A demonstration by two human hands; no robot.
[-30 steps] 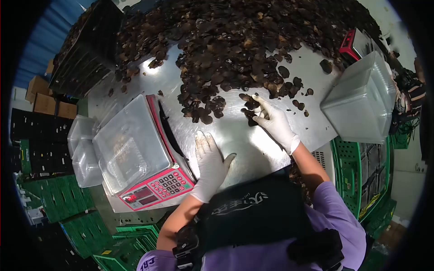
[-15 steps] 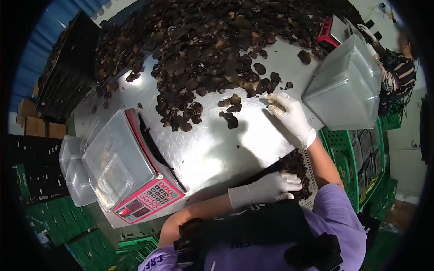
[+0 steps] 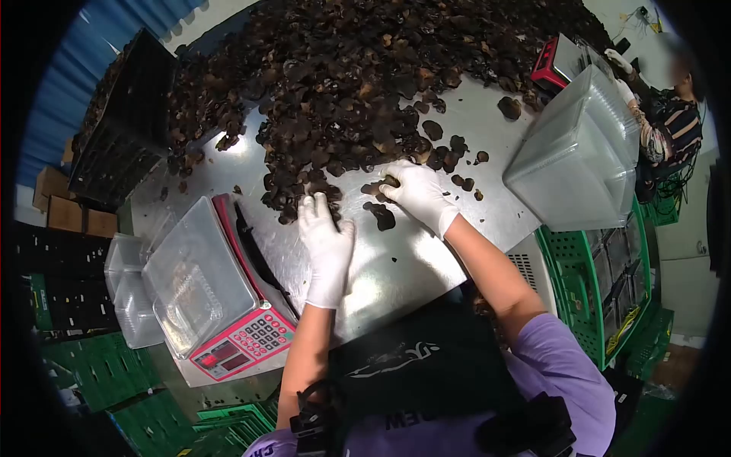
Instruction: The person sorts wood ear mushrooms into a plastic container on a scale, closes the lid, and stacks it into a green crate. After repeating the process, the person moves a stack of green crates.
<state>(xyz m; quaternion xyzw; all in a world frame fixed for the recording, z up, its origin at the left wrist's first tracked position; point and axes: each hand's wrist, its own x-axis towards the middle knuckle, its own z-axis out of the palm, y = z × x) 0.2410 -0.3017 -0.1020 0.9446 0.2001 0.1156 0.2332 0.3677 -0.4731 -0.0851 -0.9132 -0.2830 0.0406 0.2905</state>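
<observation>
Dark brown, flat, leaf-like pieces form a large pile (image 3: 343,76) across the back of the metal table (image 3: 396,282). My left hand (image 3: 325,247), in a white glove, lies against the pile's front edge with its fingers stretched out. To its right, my right hand (image 3: 422,194), gloved as well, is on a small cluster of pieces; its fingers are bent round something dark at the fingertips. Just below those fingertips lies a loose dark piece (image 3: 380,216). A few more pieces lie beyond the right hand.
A red scale (image 3: 244,343) bearing a clear plastic container (image 3: 199,278) stands at the left. Stacked clear containers (image 3: 575,156) are at the right, near green crates (image 3: 571,282). Another person (image 3: 670,126) is at the far right beside a second red scale (image 3: 552,62).
My left hand has moved from the dark heap by my body up to the pile's edge. My right hand has shifted left and down onto the small cluster.
</observation>
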